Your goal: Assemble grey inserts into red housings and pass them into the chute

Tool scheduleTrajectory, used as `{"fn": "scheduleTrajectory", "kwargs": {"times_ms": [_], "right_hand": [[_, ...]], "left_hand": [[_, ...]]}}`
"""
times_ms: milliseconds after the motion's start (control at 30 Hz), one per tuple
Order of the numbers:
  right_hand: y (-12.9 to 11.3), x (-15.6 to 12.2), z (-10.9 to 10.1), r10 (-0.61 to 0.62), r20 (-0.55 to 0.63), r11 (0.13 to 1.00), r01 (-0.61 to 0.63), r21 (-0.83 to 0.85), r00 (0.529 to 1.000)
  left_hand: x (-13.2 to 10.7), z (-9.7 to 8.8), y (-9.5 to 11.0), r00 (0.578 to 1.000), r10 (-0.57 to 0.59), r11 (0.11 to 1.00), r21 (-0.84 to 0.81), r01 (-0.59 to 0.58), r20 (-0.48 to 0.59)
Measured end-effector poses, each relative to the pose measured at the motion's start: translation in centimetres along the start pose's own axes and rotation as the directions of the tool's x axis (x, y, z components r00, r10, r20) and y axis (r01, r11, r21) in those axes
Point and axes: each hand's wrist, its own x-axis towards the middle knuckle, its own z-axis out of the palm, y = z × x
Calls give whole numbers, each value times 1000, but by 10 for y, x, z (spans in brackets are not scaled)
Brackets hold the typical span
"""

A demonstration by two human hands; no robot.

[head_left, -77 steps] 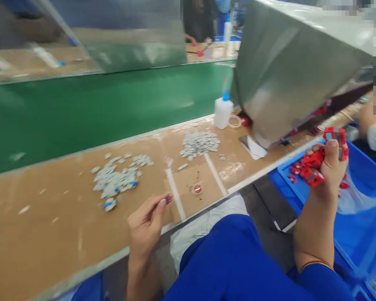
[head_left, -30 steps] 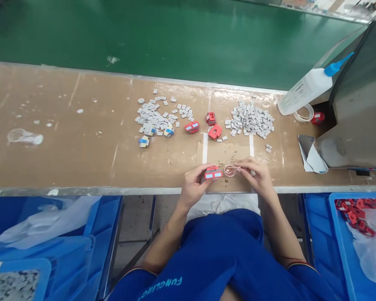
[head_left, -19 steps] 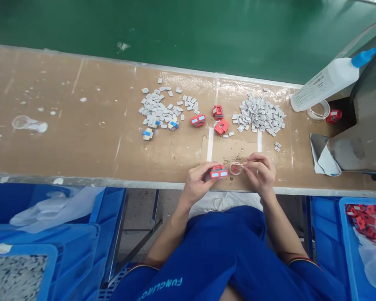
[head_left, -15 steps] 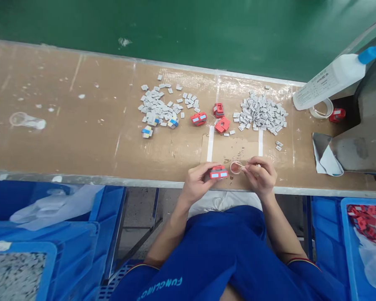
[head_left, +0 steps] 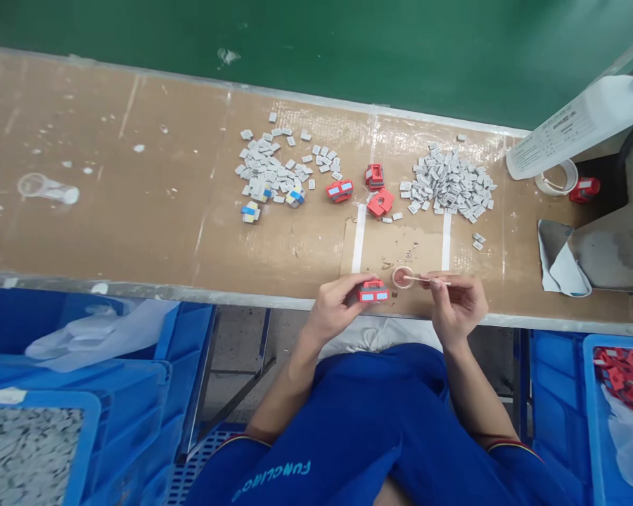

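Note:
My left hand (head_left: 337, 307) grips a red plastic toy part (head_left: 373, 292) with two pale blue panels on its near side, close to the table's front edge. Thumb and fingers of my right hand (head_left: 458, 307) pinch a thin wooden stick (head_left: 425, 280). The stick's tip dips into a small round cup (head_left: 402, 277) holding a reddish layer. Small dark drops lie around the cup. Beyond it rest more red toy parts (head_left: 340, 190), one with the same pale panels. To their right is a heap of small grey-white tiles (head_left: 454, 183).
Another tile pile (head_left: 269, 167) lies left, beside white-yellow-blue pieces (head_left: 250, 212). A white bottle (head_left: 574, 126), a tape roll (head_left: 557, 178) and a grey box-like object (head_left: 619, 239) stand at right. A clear plastic cup (head_left: 47, 189) lies far left. Blue crates (head_left: 591, 393) flank me below the table.
My right hand has shifted right and turned, so more of the stick shows, its tip still at the cup. My left hand keeps the red part beside the cup. The view has shifted slightly.

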Motion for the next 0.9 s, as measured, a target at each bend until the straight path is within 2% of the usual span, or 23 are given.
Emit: {"fn": "scheduleTrajectory", "kwargs": {"times_ms": [100,233,400,633,733,800,900], "right_hand": [[-15,1,7,-104,123,994,108,-20,987],[-26,5,18,-214,279,963,250,-97,936],[-25,7,26,-236,338,951,289,-115,911],[-21,4,26,-210,331,951,271,-150,920],[-22,4,21,-155,330,972,203,-116,931],[-20,2,14,-115,277,986,143,-84,954],[-14,-1,3,-57,125,994,69,-90,991]], "left_hand": [[2,0,2,999,41,998,45,-42,6],[4,-1,5,997,72,995,62,-73,10],[4,-1,6,996,90,992,86,-92,18],[6,-1,6,995,102,992,76,-102,14],[6,-2,6,994,110,992,58,-111,26],[6,-3,6,995,94,994,50,-95,26],[5,-5,5,998,64,998,17,-64,0]]}}
